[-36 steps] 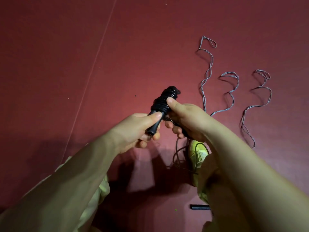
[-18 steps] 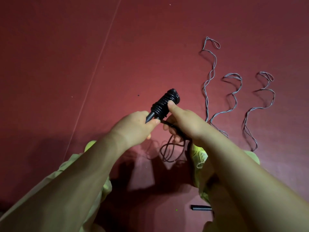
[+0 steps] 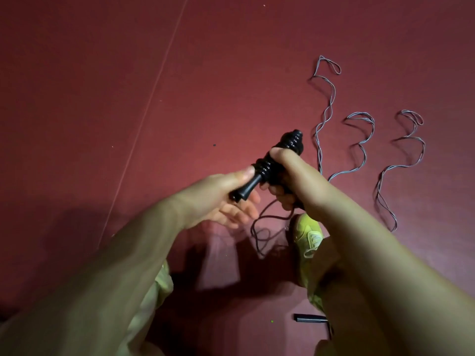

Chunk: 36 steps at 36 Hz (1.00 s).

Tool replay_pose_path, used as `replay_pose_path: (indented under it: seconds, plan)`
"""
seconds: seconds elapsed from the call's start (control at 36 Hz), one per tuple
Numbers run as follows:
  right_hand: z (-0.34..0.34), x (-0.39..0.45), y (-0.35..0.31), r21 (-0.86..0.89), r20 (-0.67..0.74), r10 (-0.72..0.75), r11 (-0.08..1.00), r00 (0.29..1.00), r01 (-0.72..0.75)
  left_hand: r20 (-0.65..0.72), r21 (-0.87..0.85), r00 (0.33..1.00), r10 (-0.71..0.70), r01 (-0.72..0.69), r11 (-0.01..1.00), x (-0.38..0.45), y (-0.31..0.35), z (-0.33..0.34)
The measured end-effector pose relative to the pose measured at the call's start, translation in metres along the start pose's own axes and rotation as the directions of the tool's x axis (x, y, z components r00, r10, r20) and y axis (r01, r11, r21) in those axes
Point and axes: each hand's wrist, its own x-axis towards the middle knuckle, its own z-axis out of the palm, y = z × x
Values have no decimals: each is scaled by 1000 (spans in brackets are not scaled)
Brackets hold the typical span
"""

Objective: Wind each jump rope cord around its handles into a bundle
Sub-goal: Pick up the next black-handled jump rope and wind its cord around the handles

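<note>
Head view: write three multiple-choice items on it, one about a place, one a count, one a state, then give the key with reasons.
1. Where do the grey cords lie?
A. on the red floor, right of the hands
B. draped over the shoe
C. in the left hand

2. How many grey cord strands run up the floor?
A. one
B. three
C. five

3. What state is the black bundle in?
A. fully unwound
B. partly wound, black cord trailing loose
C. lying on the floor

Key: A, they stretch out flat on the floor; B, three separate loops show; B, coils wrap the handles, gripped by the right hand, against the left hand.

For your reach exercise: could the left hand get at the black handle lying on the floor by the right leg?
Probably not directly: the left hand supports the bundle, and the right forearm crosses above that handle.
</note>
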Motion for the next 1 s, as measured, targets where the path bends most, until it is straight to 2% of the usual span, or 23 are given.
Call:
replay_pose_path:
  seconds: [0.11,0.25,0.5,0.56,0.67,0.72,0.92,1.0]
  plan:
    - [-4,-2,-3,135,85,-67,989,994,55,80,-282,996,26,-2,959,-5,5,0]
    - [-6,-1,1,33,130,-98,995,987,95,55,-364,998,-40,57,930,-2,4,3]
    - [-14,-8,-1,-59,121,-3,998,993,10,-141,-192,989,-36,8,981,3,1,12]
    - [-15,-8,-1,-146,65,7,989,998,2,-197,-154,980,-18,-13,988,4,1,12]
    - [-13,-3,5,-315,-62,-19,949,998,-1,-344,61,938,44,-25,998,8,-3,6]
    - [-10,0,8,-348,-99,-22,938,995,-14,-370,134,925,85,-37,990,12,-5,5]
    - [0,4,13,-331,-118,-39,943,992,-3,-435,440,873,220,-7,898,16,-11,-6]
    - [3,3,13,-280,-122,-2,959,993,-33,-464,587,832,303,32,809,15,-11,-4]
